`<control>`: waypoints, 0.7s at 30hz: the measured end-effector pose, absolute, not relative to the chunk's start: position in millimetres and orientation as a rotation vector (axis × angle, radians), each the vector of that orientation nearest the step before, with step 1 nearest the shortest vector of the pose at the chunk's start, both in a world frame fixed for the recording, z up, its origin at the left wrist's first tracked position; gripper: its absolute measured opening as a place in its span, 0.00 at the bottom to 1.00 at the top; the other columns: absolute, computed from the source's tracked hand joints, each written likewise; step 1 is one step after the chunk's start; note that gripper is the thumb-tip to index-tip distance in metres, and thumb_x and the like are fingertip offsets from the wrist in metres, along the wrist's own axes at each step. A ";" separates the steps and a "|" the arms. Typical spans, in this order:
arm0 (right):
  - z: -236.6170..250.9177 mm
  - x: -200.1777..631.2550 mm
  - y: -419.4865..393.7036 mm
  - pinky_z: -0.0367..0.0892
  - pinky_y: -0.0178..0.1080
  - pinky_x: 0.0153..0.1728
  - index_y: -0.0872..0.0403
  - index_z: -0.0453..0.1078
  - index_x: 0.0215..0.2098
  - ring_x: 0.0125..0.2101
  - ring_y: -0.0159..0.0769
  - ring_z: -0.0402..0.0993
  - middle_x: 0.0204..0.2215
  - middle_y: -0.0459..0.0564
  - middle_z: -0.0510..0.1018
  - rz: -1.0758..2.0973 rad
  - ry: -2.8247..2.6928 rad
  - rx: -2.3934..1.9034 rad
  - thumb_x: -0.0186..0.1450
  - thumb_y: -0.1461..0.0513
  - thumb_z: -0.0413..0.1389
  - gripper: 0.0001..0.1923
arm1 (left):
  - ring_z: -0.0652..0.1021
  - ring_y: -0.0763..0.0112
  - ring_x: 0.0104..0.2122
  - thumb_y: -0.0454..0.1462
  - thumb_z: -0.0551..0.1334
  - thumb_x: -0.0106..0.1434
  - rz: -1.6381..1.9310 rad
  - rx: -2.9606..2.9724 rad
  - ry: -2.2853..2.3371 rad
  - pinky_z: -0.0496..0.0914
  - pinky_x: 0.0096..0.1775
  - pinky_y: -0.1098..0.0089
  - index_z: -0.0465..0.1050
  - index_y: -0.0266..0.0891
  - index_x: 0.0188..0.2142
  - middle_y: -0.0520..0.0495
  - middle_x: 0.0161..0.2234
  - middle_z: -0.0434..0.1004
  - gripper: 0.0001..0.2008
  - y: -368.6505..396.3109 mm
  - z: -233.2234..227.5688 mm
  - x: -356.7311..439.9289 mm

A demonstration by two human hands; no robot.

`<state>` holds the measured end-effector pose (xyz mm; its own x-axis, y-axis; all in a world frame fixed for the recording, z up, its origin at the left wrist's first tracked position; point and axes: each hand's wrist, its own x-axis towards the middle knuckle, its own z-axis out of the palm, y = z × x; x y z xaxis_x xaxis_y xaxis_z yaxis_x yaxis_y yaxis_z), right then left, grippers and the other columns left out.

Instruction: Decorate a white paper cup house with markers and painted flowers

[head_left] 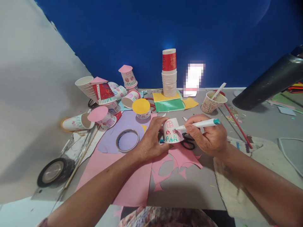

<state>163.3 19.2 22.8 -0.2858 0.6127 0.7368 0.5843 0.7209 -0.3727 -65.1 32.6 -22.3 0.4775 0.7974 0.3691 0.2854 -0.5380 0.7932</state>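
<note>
Over the grey table [187, 192], I brace with the left hand [151, 137] and draw with the right hand [209, 138], pinching, right of the tape roll [117, 141], the upturned paper cup [170, 134] and the green-ended marker [202, 123] respectively, using light strokes to avoid denting.

A tape roll [129, 130] lies on purple paper [109, 138].

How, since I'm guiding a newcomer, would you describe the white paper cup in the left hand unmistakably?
From the blue wall, drop past the tall stack of red and white paper cups to the left hand. It holds the upside-down white paper cup with a pink window, a teal-ended white marker pointing at it. Alone among the decorated cups, it is held.
</note>
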 end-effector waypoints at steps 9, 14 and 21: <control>19.0 167.8 20.8 0.72 0.34 0.27 0.49 0.75 0.44 0.24 0.31 0.78 0.32 0.45 0.85 0.074 -1.884 -0.915 0.76 0.62 0.56 0.05 | 0.71 0.47 0.61 0.36 0.77 0.56 0.987 2.095 0.983 0.76 0.56 0.50 0.63 0.49 0.65 0.39 0.61 0.68 0.41 31.4 -15.3 -67.3; 21.4 169.1 21.6 0.76 0.36 0.33 0.49 0.76 0.51 0.31 0.33 0.83 0.39 0.48 0.87 0.182 -1.880 -0.948 0.75 0.63 0.58 0.08 | 0.71 0.47 0.61 0.38 0.76 0.58 0.983 2.043 0.966 0.78 0.53 0.52 0.61 0.51 0.66 0.39 0.62 0.65 0.41 29.0 -11.8 -69.2; 24.5 175.4 29.5 0.80 0.47 0.41 0.45 0.69 0.65 0.49 0.50 0.82 0.56 0.55 0.82 0.384 -2.106 -1.045 0.57 0.50 0.76 0.42 | 0.71 0.45 0.63 0.42 0.77 0.58 0.989 2.039 1.009 0.72 0.61 0.45 0.62 0.48 0.66 0.38 0.62 0.66 0.41 29.5 -14.1 -67.7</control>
